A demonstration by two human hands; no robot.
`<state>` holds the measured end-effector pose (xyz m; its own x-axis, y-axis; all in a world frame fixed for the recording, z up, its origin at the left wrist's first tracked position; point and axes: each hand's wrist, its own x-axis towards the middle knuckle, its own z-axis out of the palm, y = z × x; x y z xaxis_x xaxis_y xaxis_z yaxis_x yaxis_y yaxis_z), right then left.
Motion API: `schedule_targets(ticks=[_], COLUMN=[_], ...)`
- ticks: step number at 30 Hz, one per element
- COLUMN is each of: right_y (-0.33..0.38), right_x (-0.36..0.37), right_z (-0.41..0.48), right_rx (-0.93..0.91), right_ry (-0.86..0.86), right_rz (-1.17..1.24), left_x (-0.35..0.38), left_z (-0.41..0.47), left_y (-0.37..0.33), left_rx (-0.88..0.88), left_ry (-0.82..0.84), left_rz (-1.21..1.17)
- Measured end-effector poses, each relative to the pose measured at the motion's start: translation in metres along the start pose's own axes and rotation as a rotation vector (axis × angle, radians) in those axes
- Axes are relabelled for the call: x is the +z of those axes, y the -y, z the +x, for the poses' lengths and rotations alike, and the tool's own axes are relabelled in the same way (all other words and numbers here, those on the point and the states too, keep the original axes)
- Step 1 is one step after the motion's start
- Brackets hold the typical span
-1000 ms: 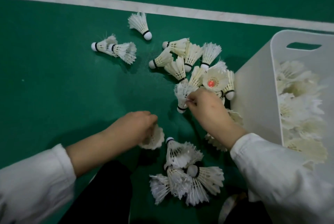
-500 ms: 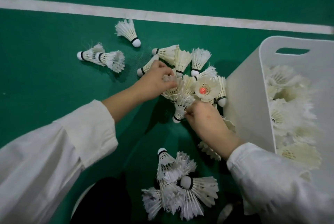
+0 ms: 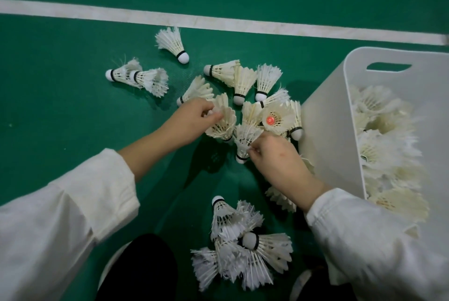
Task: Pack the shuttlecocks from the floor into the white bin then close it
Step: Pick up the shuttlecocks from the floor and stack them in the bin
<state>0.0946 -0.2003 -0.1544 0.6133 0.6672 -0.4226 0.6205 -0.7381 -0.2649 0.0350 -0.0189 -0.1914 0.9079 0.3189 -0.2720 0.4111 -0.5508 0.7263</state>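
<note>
Head view: left hand (image 3: 192, 118) pinches cream shuttlecock (image 3: 223, 127) by its feather rim. Right hand (image 3: 274, 155) pinches white shuttlecock (image 3: 243, 141), touching it at 4 o'clock. White bin (image 3: 325, 135), 3 o'clock, lid off, part-filled. Loose shuttlecocks (image 3: 243, 247) on green floor (image 3: 60, 118) at 6, 10 and 12 o'clock.

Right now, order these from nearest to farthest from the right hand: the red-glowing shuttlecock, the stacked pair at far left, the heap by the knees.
1. Red-glowing shuttlecock, just beyond the right hand.
2. Heap by the knees, bottom centre.
3. Stacked pair, far left.
</note>
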Motion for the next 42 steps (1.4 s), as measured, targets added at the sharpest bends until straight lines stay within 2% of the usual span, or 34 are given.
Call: schedule_targets(ticks=[8, 14, 18, 23, 29, 36, 39, 42], right_y=[0.015, 0.013, -0.006, -0.063, -0.160, -0.208, -0.212, -0.215], right_x=[-0.043, -0.107, -0.157, -0.193, -0.174, -0.123, -0.120, -0.128], right_z=[-0.015, -0.036, -0.068, -0.113, -0.147, -0.139, -0.129, -0.123], right_rx=[-0.126, -0.250, -0.221, -0.077, 0.211, 0.296, 0.299, 0.318], right_ry=[-0.111, -0.196, -0.239, -0.334, -0.385, -0.332, -0.438, -0.578], right_rz=[0.019, -0.099, -0.090, -0.007, 0.101, 0.060, 0.059, 0.157], left_x=[-0.038, -0.073, -0.087, -0.084, -0.034, 0.051, 0.067, 0.077], left_z=[-0.040, -0.053, -0.056, -0.052, -0.024, -0.015, -0.017, -0.016], left_y=[-0.010, -0.066, -0.129, -0.210, -0.272, -0.268, -0.262, -0.262], left_rx=[0.199, 0.423, 0.549, 0.692, 0.652, 0.471, 0.462, 0.453], left_ry=[-0.017, -0.051, -0.035, 0.005, 0.019, 0.102, 0.094, 0.084], left_rz=[0.207, 0.414, 0.469, 0.507, 0.526, 0.425, 0.368, 0.352])
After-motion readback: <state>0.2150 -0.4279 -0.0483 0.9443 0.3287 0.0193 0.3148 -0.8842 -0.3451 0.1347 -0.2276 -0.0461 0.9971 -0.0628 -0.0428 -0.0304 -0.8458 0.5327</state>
